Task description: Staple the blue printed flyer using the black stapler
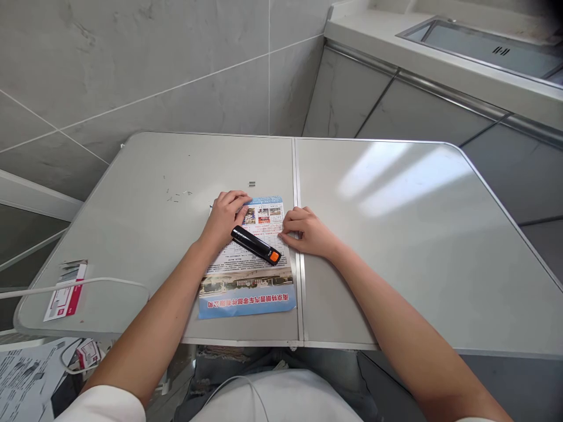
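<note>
A printed leaflet [246, 293] with blue borders, small photos and red lettering lies flat on the table, upside down to me. Across its middle rests a black stapler [255, 245] with an orange button at its right end. My left hand [226, 215] lies over the leaflet's upper left edge, fingers stretched and loosely apart, just above the stapler's left end. At the right edge, my right hand [305, 232] has its fingers curled, with thumb and forefinger pinching the leaflet's margin. A short strip of staples [251, 184] lies beyond the leaflet.
Loose staples [176, 194] are scattered on the left half of the folding table [396, 264]. A red and white packet [65, 296] lies at the left, with a white cable [101, 280] passing over it. A counter with a sink [484, 47] stands behind, right.
</note>
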`<act>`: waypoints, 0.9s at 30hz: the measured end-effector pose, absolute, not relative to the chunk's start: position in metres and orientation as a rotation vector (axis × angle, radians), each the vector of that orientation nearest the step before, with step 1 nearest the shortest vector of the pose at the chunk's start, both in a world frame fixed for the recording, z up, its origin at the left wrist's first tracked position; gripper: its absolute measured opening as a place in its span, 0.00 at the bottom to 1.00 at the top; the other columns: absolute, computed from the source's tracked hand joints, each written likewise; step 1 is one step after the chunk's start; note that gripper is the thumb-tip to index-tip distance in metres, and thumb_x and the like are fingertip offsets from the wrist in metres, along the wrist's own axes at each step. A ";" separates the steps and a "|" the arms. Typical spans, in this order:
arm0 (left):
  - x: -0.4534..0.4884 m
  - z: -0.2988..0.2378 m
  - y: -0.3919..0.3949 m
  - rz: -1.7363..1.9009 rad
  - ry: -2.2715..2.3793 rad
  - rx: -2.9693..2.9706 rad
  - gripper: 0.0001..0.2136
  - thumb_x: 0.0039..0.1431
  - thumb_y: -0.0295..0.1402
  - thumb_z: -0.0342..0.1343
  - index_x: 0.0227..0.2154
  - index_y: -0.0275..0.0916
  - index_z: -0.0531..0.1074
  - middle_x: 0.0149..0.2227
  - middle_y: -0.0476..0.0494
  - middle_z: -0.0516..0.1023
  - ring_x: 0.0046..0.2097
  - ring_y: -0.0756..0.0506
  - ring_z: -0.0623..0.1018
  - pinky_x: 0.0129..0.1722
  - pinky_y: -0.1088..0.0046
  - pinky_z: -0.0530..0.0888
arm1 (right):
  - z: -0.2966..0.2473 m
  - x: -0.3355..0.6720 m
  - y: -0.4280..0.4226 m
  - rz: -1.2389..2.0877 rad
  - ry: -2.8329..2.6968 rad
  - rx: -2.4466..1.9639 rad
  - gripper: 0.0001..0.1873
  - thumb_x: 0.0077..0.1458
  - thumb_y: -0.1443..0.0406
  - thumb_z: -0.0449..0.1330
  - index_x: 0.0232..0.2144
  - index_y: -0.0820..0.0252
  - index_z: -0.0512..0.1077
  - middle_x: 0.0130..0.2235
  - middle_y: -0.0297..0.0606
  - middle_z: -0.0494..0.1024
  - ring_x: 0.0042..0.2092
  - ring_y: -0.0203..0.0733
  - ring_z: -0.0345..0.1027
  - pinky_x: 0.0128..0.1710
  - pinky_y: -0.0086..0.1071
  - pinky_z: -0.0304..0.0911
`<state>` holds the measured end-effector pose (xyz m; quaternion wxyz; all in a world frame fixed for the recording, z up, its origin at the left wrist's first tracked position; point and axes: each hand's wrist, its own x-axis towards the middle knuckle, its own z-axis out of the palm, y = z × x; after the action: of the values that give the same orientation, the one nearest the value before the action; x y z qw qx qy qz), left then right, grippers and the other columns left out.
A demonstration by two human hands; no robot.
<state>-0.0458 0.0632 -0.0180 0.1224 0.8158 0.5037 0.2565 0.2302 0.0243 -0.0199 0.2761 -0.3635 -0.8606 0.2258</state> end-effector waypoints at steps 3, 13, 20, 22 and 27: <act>-0.046 -0.020 0.065 0.715 1.536 2.362 0.15 0.73 0.32 0.50 0.55 0.44 0.78 0.57 0.40 0.78 0.59 0.36 0.72 0.61 0.51 0.68 | -0.018 0.230 0.024 0.602 -2.327 -0.981 0.13 0.66 0.62 0.61 0.28 0.58 0.75 0.35 0.38 0.76 0.40 0.43 0.66 0.44 0.39 0.55; -0.040 -0.015 0.065 0.713 1.658 2.281 0.10 0.71 0.29 0.49 0.44 0.43 0.76 0.47 0.37 0.73 0.51 0.35 0.70 0.53 0.53 0.70 | -0.017 0.221 0.021 0.440 -1.856 -1.409 0.16 0.66 0.64 0.58 0.23 0.55 0.67 0.33 0.39 0.76 0.37 0.45 0.64 0.40 0.40 0.61; -0.042 -0.014 0.064 0.792 1.630 2.217 0.09 0.71 0.28 0.47 0.42 0.43 0.73 0.46 0.38 0.72 0.50 0.36 0.69 0.53 0.55 0.70 | -0.007 0.200 -0.029 0.585 -1.858 -1.633 0.19 0.67 0.63 0.55 0.23 0.53 0.56 0.24 0.33 0.67 0.30 0.43 0.60 0.32 0.35 0.54; -0.042 -0.015 0.064 0.797 1.631 2.209 0.08 0.71 0.28 0.48 0.42 0.42 0.72 0.47 0.38 0.73 0.51 0.36 0.70 0.53 0.55 0.70 | -0.004 0.197 -0.056 0.684 -1.791 -1.646 0.16 0.70 0.61 0.52 0.27 0.52 0.58 0.26 0.32 0.68 0.29 0.42 0.60 0.31 0.35 0.55; -0.043 -0.019 0.067 0.791 1.571 2.178 0.08 0.72 0.29 0.46 0.42 0.43 0.70 0.48 0.40 0.78 0.52 0.37 0.74 0.55 0.55 0.69 | -0.002 0.189 -0.123 0.781 -1.727 -1.663 0.04 0.69 0.65 0.50 0.38 0.51 0.61 0.34 0.35 0.73 0.34 0.46 0.67 0.35 0.37 0.62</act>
<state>-0.0432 0.0669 -0.0188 0.1704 0.7666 0.5529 0.2784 0.1885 -0.1232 -0.0019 0.3053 -0.6281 -0.6522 0.2949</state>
